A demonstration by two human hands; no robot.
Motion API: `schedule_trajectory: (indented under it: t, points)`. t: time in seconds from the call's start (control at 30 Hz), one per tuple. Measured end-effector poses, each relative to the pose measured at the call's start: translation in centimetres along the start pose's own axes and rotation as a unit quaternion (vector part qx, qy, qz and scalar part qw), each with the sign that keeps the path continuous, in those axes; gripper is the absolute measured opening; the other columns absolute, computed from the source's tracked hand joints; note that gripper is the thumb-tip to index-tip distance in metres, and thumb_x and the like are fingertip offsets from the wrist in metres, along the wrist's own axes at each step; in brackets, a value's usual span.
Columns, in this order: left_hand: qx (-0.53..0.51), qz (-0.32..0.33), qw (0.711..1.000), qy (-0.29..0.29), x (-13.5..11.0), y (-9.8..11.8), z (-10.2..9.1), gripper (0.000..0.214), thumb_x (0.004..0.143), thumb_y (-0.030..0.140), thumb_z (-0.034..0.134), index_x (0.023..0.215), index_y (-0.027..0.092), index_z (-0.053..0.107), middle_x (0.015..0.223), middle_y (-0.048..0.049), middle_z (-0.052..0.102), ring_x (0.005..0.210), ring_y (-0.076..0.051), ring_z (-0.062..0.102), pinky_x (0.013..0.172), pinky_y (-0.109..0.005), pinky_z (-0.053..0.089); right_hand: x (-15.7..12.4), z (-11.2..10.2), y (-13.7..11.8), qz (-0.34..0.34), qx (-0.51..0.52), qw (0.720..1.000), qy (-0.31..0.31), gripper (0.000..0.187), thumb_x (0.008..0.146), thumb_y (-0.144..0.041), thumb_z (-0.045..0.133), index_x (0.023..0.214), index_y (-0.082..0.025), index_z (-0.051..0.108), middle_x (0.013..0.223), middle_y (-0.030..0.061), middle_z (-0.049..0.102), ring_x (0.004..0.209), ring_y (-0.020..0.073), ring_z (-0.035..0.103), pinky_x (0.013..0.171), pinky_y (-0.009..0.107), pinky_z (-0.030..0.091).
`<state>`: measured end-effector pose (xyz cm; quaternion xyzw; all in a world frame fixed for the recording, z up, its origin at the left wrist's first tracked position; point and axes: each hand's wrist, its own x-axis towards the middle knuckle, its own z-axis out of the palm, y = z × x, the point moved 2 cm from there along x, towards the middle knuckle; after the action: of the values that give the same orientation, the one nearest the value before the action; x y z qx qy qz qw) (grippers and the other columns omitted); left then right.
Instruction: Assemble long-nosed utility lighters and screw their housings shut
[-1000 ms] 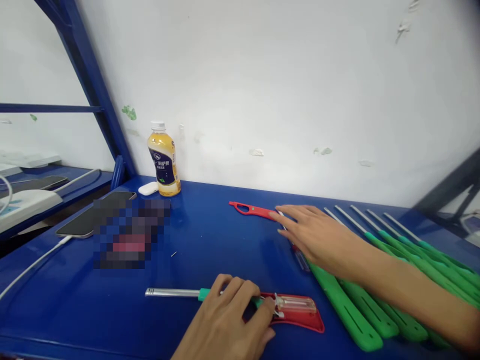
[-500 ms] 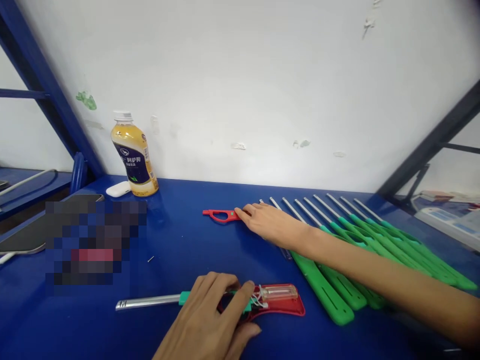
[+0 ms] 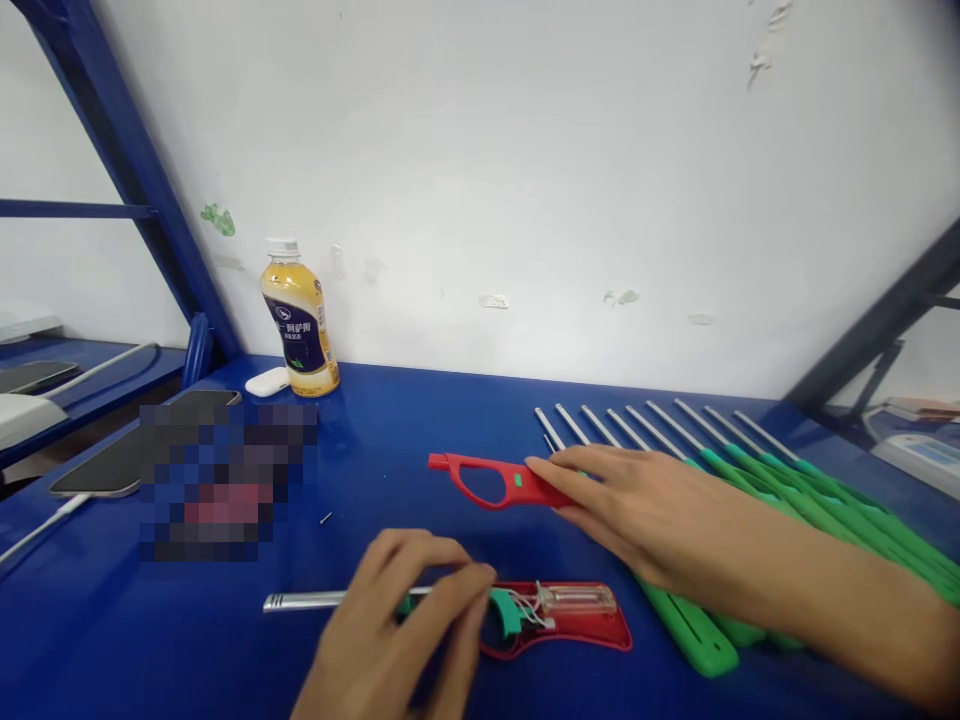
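Note:
My right hand (image 3: 637, 505) grips a red lighter handle shell (image 3: 517, 484) by its wide end, and the ring-shaped finger opening points left. The shell is off the table, behind the other half. My left hand (image 3: 401, 625) is closed over the middle of an opened long-necked gas lighter (image 3: 596, 628), which lies on the table. Its red half-shell faces up, showing a clear fuel tank (image 3: 576, 599), white wires and a green trigger (image 3: 507, 612). The metal tube (image 3: 306, 601) sticks out to the left. My left fingers hide part of the lighter's middle.
Several green long-necked lighters (image 3: 694, 630) lie in a row on the right, partly under my right forearm. A small screw (image 3: 325, 518) lies on the blue table (image 3: 397, 430). A drink bottle (image 3: 300, 330), white case (image 3: 267, 382) and phone (image 3: 112, 465) stand or lie at the left.
My right hand has lifted the red shell from the back of the table and brought it nearer. My left hand has shifted along the opened lighter, so more of the green trigger shows.

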<state>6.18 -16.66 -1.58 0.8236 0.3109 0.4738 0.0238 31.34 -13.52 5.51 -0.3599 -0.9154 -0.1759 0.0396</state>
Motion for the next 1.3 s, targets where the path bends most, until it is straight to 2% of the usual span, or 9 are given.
schedule_trajectory:
  t: [0.07,0.13,0.23,0.3,0.5,0.77,0.87,1.1,1.3]
  points:
    - [0.059,-0.025,0.996,0.064,0.1,-0.4,-1.4,0.029,0.1,0.002,0.061,0.118,0.023,0.07,0.112,-0.0038,0.064,0.105,-0.017,0.063,0.093,-0.029,0.056,-1.4,-0.7,-0.6,-0.006,0.017,1.0,-0.003,0.038,0.112,-0.022,0.039,0.142,-0.015,0.062,0.127,0.0156,0.075,0.094,0.0281,0.079,0.063,0.039,0.063]
    - [0.096,-0.055,0.992,0.066,0.2,-1.1,-2.6,0.026,0.103,0.012,0.062,0.123,0.027,0.07,0.118,-0.0038,0.064,0.11,-0.019,0.064,0.096,-0.032,0.057,-2.6,-0.8,-1.2,-0.014,0.041,0.999,-0.024,0.037,0.111,-0.021,0.041,0.142,-0.019,0.062,0.129,0.012,0.076,0.098,0.0265,0.079,0.065,0.036,0.062]
    - [0.114,-0.065,0.99,-0.051,0.0,-2.4,-3.1,0.035,0.109,0.039,0.058,0.143,0.034,0.064,0.135,-0.0041,0.068,0.12,-0.024,0.069,0.094,-0.035,0.064,-3.8,-0.3,-2.2,-0.028,0.059,0.997,-0.041,0.035,0.11,-0.023,0.045,0.141,-0.021,0.062,0.127,0.0085,0.078,0.099,0.0234,0.078,0.062,0.031,0.059]
    - [0.119,-0.039,0.986,-0.11,-0.2,-2.9,-3.0,0.039,0.109,0.046,0.058,0.147,0.037,0.062,0.135,-0.003,0.072,0.121,-0.026,0.072,0.091,-0.037,0.067,-4.0,0.1,-2.9,-0.043,0.061,0.997,-0.029,0.034,0.111,-0.024,0.045,0.139,-0.02,0.064,0.122,0.0075,0.079,0.092,0.0212,0.079,0.062,0.03,0.058]
    - [0.095,-0.001,0.985,-0.146,-0.1,-3.0,-2.3,0.028,0.108,0.031,0.058,0.134,0.034,0.068,0.119,0.0004,0.079,0.106,-0.023,0.077,0.09,-0.037,0.067,-3.2,0.9,-4.3,-0.046,0.059,0.997,0.019,0.031,0.113,-0.021,0.04,0.121,-0.019,0.07,0.11,0.003,0.082,0.084,0.0184,0.078,0.066,0.031,0.057]
    - [0.049,-0.003,0.982,-0.182,-0.4,-3.4,-1.4,0.029,0.106,0.015,0.054,0.123,0.031,0.07,0.111,0.0028,0.077,0.1,-0.019,0.073,0.087,-0.031,0.061,-3.4,1.5,-4.3,-0.038,0.072,0.996,0.021,0.023,0.108,-0.02,0.052,0.124,-0.019,0.069,0.112,0.0032,0.082,0.088,0.019,0.078,0.068,0.03,0.056]
    - [0.045,-0.012,0.982,-0.185,-0.7,-3.5,-1.2,0.029,0.107,0.015,0.052,0.123,0.031,0.07,0.111,0.003,0.077,0.1,-0.019,0.072,0.086,-0.031,0.061,-3.6,1.6,-4.4,-0.033,0.073,0.997,0.021,0.022,0.107,-0.019,0.053,0.124,-0.019,0.069,0.112,0.0033,0.082,0.087,0.0189,0.078,0.068,0.029,0.056]
    - [0.047,-0.018,0.98,-0.194,-0.3,-3.6,-1.2,0.03,0.108,0.017,0.052,0.125,0.033,0.071,0.11,0.0031,0.078,0.098,-0.019,0.073,0.086,-0.031,0.06,-3.7,1.7,-4.2,-0.03,0.067,0.997,0.013,0.029,0.112,-0.021,0.043,0.127,-0.02,0.068,0.117,0.0038,0.081,0.089,0.021,0.078,0.06,0.033,0.056]
    - [0.05,-0.025,0.98,-0.19,-0.7,-3.6,-1.1,0.029,0.109,0.019,0.05,0.119,0.032,0.074,0.108,0.0022,0.077,0.095,-0.019,0.074,0.085,-0.03,0.062,-3.6,1.8,-4.1,-0.023,0.064,0.997,0.025,0.032,0.114,-0.022,0.04,0.126,-0.02,0.069,0.114,0.0028,0.082,0.089,0.0194,0.079,0.067,0.033,0.059]
